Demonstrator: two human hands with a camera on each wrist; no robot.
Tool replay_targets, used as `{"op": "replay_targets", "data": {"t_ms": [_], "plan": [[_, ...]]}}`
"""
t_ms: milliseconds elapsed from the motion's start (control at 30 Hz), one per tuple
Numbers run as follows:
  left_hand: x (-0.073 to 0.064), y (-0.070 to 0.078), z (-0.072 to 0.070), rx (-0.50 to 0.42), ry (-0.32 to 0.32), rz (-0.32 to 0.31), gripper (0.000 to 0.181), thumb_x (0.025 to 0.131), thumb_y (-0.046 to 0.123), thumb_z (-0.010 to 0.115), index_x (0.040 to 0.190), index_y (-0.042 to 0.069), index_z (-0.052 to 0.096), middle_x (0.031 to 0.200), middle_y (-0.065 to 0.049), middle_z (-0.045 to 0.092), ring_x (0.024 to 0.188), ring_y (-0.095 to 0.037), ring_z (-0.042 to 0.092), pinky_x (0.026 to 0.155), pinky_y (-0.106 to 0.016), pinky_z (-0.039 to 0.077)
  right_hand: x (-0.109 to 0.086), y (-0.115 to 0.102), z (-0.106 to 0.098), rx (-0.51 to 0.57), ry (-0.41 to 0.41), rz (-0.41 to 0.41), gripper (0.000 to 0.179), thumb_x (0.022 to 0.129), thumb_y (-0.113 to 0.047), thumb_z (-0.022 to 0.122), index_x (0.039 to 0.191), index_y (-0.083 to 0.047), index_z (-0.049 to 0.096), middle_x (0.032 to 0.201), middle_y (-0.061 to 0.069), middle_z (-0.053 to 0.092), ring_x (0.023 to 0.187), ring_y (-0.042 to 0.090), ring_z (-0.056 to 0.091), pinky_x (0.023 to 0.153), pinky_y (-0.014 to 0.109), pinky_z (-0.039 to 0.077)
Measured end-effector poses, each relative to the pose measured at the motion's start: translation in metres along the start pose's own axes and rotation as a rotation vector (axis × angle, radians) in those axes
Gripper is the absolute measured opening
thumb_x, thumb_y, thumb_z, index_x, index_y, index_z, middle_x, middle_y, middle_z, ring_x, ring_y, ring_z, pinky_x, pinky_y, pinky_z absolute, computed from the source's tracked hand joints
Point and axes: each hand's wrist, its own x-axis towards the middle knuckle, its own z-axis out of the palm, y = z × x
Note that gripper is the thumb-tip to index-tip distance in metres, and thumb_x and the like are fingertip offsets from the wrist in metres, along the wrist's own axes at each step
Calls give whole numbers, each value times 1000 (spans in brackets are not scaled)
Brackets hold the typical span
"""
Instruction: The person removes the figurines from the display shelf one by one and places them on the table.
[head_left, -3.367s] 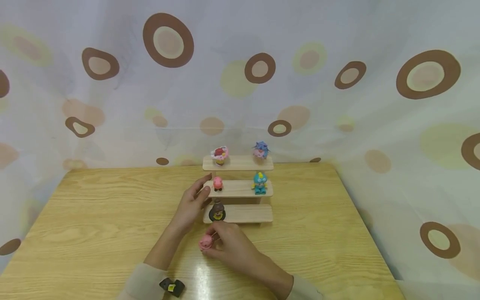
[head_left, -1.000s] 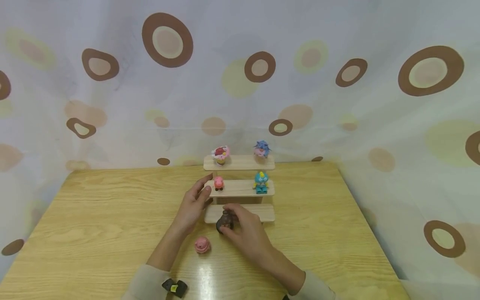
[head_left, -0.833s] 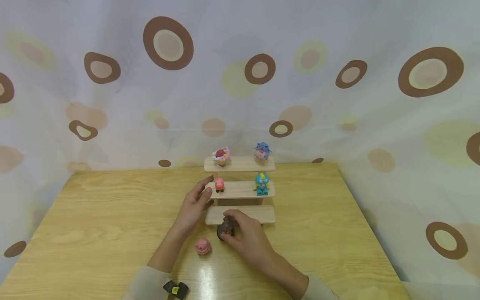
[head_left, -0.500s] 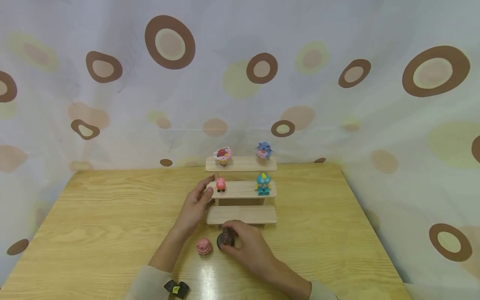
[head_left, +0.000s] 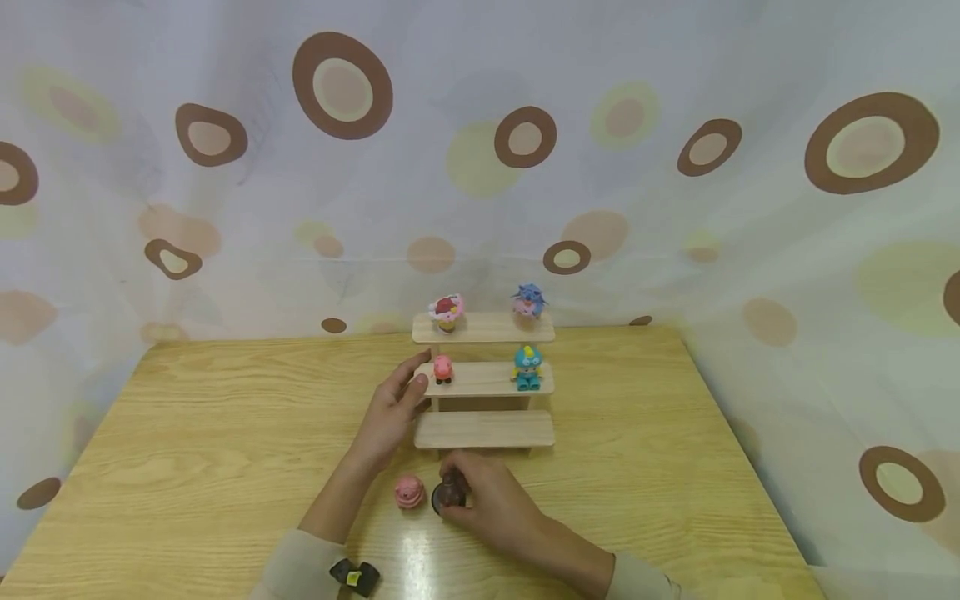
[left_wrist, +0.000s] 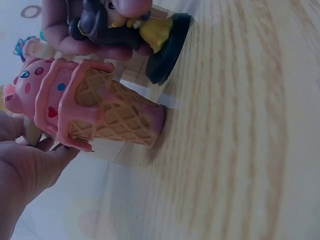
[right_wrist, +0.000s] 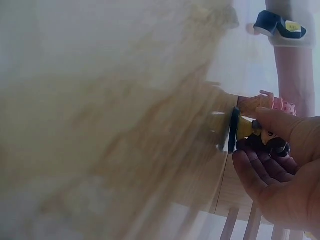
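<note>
The right hand point(head_left: 495, 504) has its thumb and fingers clamped round the dark-haired figurine point(head_left: 451, 492), which is at the desk point(head_left: 225, 433) in front of the wooden stand point(head_left: 483, 429); whether its black base point(left_wrist: 172, 52) touches the desk I cannot tell. To set it down well, that base should meet the surface flat before thumb and fingers part, and they had best part gently so the figurine does not tip. The likeliest obstacle is the pink cone figure point(head_left: 409, 492), upright just beside it on the left and narrow at the foot, so probably easy to knock. The left hand point(head_left: 390, 417) grips the left end of the middle shelf point(head_left: 480, 379), which should steady the stand, though its forearm point(head_left: 330, 500) limits room beside the cone. A small pink figure point(head_left: 443, 369) and a teal figure point(head_left: 528, 368) occupy that shelf; a red-and-white figure point(head_left: 447, 312) and a blue spiky figure point(head_left: 529, 300) the top one.
</note>
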Motion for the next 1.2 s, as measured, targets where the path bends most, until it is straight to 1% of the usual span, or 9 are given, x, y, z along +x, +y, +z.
{"op": "replay_targets", "data": {"t_ms": [133, 333, 433, 567, 667, 800, 900, 1033, 1200], "plan": [[0, 0, 0, -4, -5, -8, 52, 116, 27, 46, 163, 7, 36, 167, -15, 36, 148, -38, 46, 118, -55, 44, 2, 3, 1, -7, -10, 13, 35, 86, -4, 88, 114, -5, 66, 101, -5, 71, 86, -1, 64, 77, 22, 60], [0, 0, 0, 4, -6, -9, 51, 116, 27, 46, 163, 8, 38, 172, -13, 27, 151, -37, 41, 118, -55, 44, 3, 4, 1, 25, -8, 32, 45, 86, -5, 87, 124, -2, 64, 110, 6, 74, 91, 3, 68, 83, 26, 62], [1, 1, 0, 3, 0, -14, 50, 115, 28, 46, 162, 10, 39, 172, -12, 26, 152, -35, 40, 118, -54, 45, 2, 2, -3, 10, 6, 43, 52, 86, -10, 88, 132, -5, 62, 111, 3, 74, 95, 5, 69, 88, 30, 62], [1, 0, 0, 4, 4, -9, 50, 115, 27, 46, 162, 10, 39, 173, -13, 22, 153, -37, 37, 118, -55, 44, 0, -4, -15, -9, 29, 72, 66, 84, -19, 91, 140, -8, 58, 111, -1, 73, 102, 13, 70, 94, 37, 61], [1, -2, 0, 11, 11, -5, 51, 116, 26, 46, 162, 8, 38, 174, -15, 19, 153, -39, 36, 117, -57, 44, -1, -8, -28, 1, 43, 77, 76, 81, -21, 95, 144, -7, 55, 113, 5, 73, 107, 23, 71, 97, 42, 61], [1, -2, 1, 13, 18, -10, 51, 116, 26, 46, 163, 8, 38, 172, -14, 26, 151, -38, 40, 118, -56, 44, -2, -12, -46, 7, 74, 50, 78, 78, -20, 97, 142, -4, 55, 110, 6, 74, 106, 27, 71, 98, 43, 61], [2, -2, 2, 13, 20, -7, 50, 115, 26, 46, 162, 9, 39, 171, -14, 30, 149, -39, 44, 118, -56, 44, -3, -16, -62, -7, 143, 39, 74, 77, -19, 98, 139, -5, 59, 109, 4, 73, 104, 24, 72, 96, 40, 62], [1, -2, 2, 11, 26, -9, 48, 115, 26, 46, 161, 12, 42, 171, -13, 28, 149, -38, 43, 117, -54, 45, -2, -19, -85, 22, 287, 37, 65, 79, -18, 96, 134, -8, 63, 113, 6, 74, 106, 24, 71, 96, 36, 62], [1, -2, 2, 3, 28, -1, 46, 115, 25, 46, 160, 13, 44, 172, -10, 27, 152, -38, 38, 117, -55, 45, 2, -12, -111, 74, 483, -73, 54, 82, -9, 93, 128, -2, 65, 122, 13, 71, 114, 29, 70, 103, 35, 58]]}}
